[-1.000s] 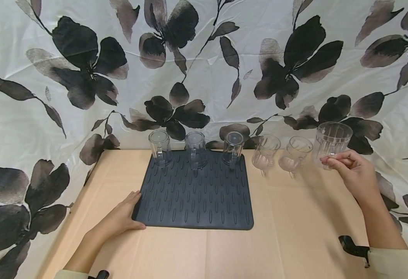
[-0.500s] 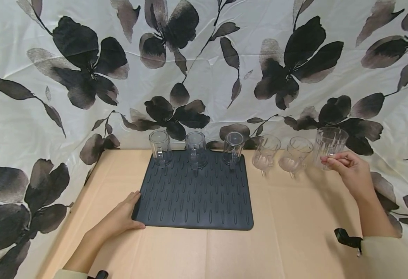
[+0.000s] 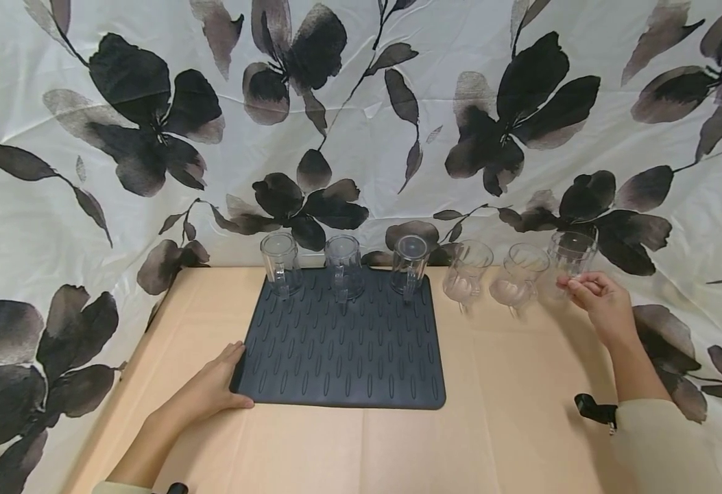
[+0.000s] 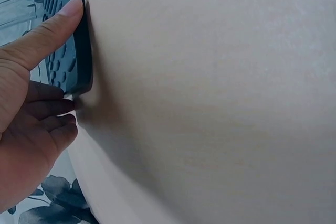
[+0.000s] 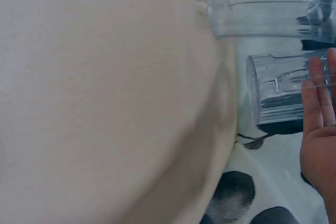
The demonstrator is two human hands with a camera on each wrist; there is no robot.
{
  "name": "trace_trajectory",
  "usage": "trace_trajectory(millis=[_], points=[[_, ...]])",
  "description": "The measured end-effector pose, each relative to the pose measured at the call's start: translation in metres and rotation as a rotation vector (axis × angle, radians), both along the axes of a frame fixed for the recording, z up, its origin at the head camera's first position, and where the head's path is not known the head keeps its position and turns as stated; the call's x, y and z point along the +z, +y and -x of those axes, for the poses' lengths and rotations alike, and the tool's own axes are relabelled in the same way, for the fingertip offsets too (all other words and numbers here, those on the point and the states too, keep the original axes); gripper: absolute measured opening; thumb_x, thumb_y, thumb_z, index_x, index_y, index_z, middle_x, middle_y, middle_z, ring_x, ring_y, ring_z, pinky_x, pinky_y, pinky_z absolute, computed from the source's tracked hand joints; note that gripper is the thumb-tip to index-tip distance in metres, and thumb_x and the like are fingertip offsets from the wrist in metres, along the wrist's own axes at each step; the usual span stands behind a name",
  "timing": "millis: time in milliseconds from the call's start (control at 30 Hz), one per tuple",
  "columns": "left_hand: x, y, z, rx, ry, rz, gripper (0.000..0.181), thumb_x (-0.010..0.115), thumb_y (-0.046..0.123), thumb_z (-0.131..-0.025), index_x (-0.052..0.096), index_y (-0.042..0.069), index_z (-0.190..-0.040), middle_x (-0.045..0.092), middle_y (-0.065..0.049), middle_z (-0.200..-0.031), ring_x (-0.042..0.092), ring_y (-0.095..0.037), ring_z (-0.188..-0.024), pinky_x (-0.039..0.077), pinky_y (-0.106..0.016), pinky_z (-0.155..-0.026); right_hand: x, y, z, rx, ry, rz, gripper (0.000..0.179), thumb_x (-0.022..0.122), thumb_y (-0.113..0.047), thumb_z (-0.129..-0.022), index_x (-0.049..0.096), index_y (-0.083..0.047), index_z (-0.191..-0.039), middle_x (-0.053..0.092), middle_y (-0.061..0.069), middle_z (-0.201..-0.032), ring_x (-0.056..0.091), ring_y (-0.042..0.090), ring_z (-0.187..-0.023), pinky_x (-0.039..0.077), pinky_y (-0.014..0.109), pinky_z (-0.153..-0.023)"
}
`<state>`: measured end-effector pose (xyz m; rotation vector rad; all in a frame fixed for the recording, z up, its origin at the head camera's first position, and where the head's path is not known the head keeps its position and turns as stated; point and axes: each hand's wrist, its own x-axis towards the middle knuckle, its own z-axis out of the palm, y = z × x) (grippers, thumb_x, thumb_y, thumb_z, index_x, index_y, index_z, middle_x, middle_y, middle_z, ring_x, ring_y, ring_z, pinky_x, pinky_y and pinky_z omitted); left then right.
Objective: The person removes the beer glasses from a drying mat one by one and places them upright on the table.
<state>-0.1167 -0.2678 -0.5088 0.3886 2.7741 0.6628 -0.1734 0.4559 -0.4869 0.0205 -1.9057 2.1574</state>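
In the head view my right hand (image 3: 604,305) pinches a clear glass mug (image 3: 573,250), mouth up, at the right end of a row. The right wrist view shows the fingers across this mug (image 5: 273,100); whether its base touches the table I cannot tell. Close on its left stand two more upright glass mugs (image 3: 524,274). My left hand (image 3: 203,384) rests at the near left corner of a dark ribbed drying mat (image 3: 342,357), thumb along the front edge, other fingers at the left side. Three glass mugs (image 3: 343,264) stand upside down along the mat's back edge, handles facing me.
The light wooden table (image 3: 459,439) extends in front of the mat and to its right. A white curtain (image 3: 361,103) with dark flowers hangs right behind the table. Dark wrist mounts (image 3: 595,409) sit at the sleeves.
My right hand has moved left and a little down with the mug, bringing it close to the neighbouring upright mug. The left hand and mat stay put; the head view has shifted slightly.
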Motion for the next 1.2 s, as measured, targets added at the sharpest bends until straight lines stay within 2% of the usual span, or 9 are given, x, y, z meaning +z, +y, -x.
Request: trace_trajectory(millis=[167,367,433,600,700,800,1100,1200], points=[[0.001,0.001,-0.002,0.002,-0.006,-0.003,0.124,0.096,0.04,-0.066,0.029,-0.019,-0.152,0.026,-0.041,-0.16,0.023,-0.06,-0.148,0.031,-0.07,-0.116,-0.013,0.003,0.001,0.006,-0.061,0.019,0.005,0.061,-0.003,-0.101,0.059,-0.003,-0.105,0.081,-0.005,-0.102,0.076,0.002,-0.095,0.058,0.013,-0.083],[0.001,0.001,-0.002,-0.004,-0.004,0.006,0.123,0.096,0.039,-0.067,0.029,-0.019,-0.152,0.026,-0.04,-0.16,0.024,-0.059,-0.148,0.032,-0.07,-0.115,-0.023,0.007,0.001,0.04,-0.048,0.026,0.005,0.055,-0.002,-0.103,0.056,-0.004,-0.108,0.08,-0.005,-0.104,0.075,0.001,-0.098,0.057,0.012,-0.085],[0.001,0.001,-0.002,-0.003,0.0,0.009,0.122,0.096,0.038,-0.067,0.03,-0.019,-0.152,0.027,-0.041,-0.16,0.025,-0.059,-0.148,0.032,-0.07,-0.115,-0.024,0.008,0.0,0.03,-0.056,0.003,0.006,0.056,-0.003,-0.104,0.056,-0.005,-0.109,0.08,-0.007,-0.103,0.075,-0.001,-0.098,0.057,0.011,-0.085],[0.0,0.002,-0.002,0.0,-0.003,0.004,0.121,0.096,0.037,-0.068,0.03,-0.019,-0.152,0.027,-0.04,-0.16,0.025,-0.059,-0.148,0.033,-0.069,-0.116,-0.026,0.011,-0.002,-0.048,-0.093,-0.149,0.007,0.059,-0.002,-0.103,0.056,-0.006,-0.108,0.078,-0.019,-0.099,0.072,-0.008,-0.093,0.056,0.007,-0.079],[0.0,0.002,-0.002,0.001,-0.001,0.0,0.12,0.096,0.035,-0.068,0.03,-0.019,-0.152,0.027,-0.04,-0.16,0.026,-0.059,-0.148,0.033,-0.069,-0.116,-0.028,0.012,-0.004,-0.075,-0.102,-0.151,0.008,0.06,0.0,-0.102,0.057,-0.007,-0.105,0.078,-0.02,-0.096,0.072,-0.008,-0.089,0.057,0.009,-0.076],[0.001,0.001,-0.002,0.001,0.001,-0.007,0.119,0.096,0.034,-0.068,0.03,-0.019,-0.152,0.027,-0.04,-0.16,0.027,-0.059,-0.147,0.033,-0.069,-0.116,-0.029,0.011,-0.004,-0.068,-0.087,-0.105,0.007,0.058,0.002,-0.102,0.056,-0.005,-0.103,0.078,-0.018,-0.095,0.073,-0.007,-0.088,0.058,0.01,-0.075],[-0.002,-0.001,-0.003,0.006,-0.01,-0.03,0.121,0.095,0.036,-0.069,0.028,-0.018,-0.153,0.025,-0.039,-0.162,0.025,-0.058,-0.149,0.03,-0.068,-0.118,-0.023,0.006,-0.007,-0.066,-0.095,-0.15,0.007,0.055,0.003,-0.103,0.053,-0.003,-0.106,0.077,-0.021,-0.093,0.072,-0.009,-0.086,0.056,0.007,-0.074],[-0.001,-0.001,-0.002,0.0,-0.004,-0.026,0.12,0.095,0.035,-0.069,0.028,-0.019,-0.153,0.025,-0.039,-0.161,0.026,-0.058,-0.149,0.031,-0.068,-0.117,-0.025,0.008,-0.007,-0.082,-0.1,-0.206,0.006,0.055,0.0,-0.104,0.054,-0.005,-0.107,0.076,-0.023,-0.094,0.071,-0.011,-0.086,0.055,0.005,-0.075]])
